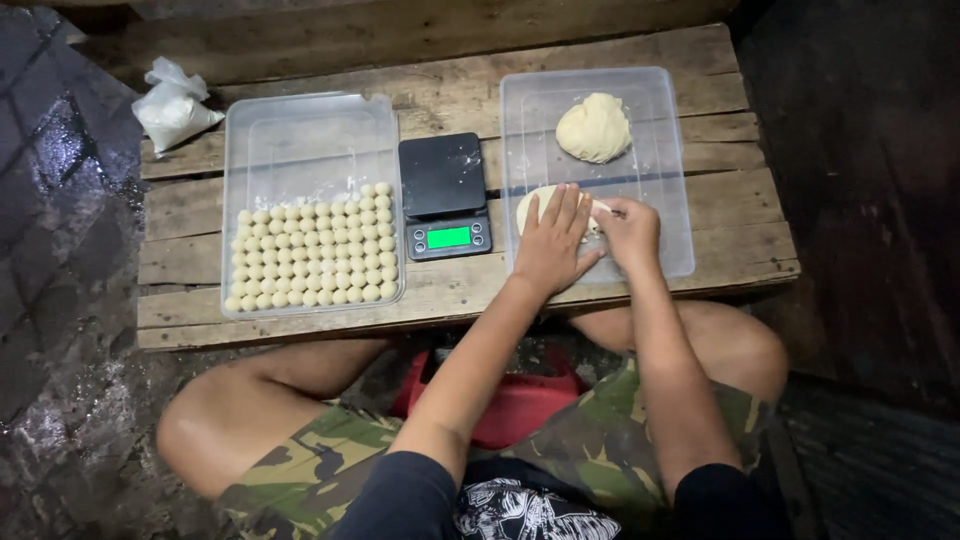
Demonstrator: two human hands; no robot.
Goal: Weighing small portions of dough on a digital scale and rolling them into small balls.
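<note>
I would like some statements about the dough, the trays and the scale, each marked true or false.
1. The left hand lies flat on a flattened piece of dough. True.
2. The scale stands between the two clear trays. True.
3. The left tray is empty. False: it holds rows of small dough balls.
4. The large dough lump sits on the scale. False: it lies in the right tray.
5. The right hand is beside the left hand. True.

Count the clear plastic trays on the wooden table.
2. The left tray holds rows of small dough balls; the right tray, beyond the scale, holds dough under both hands.
</note>
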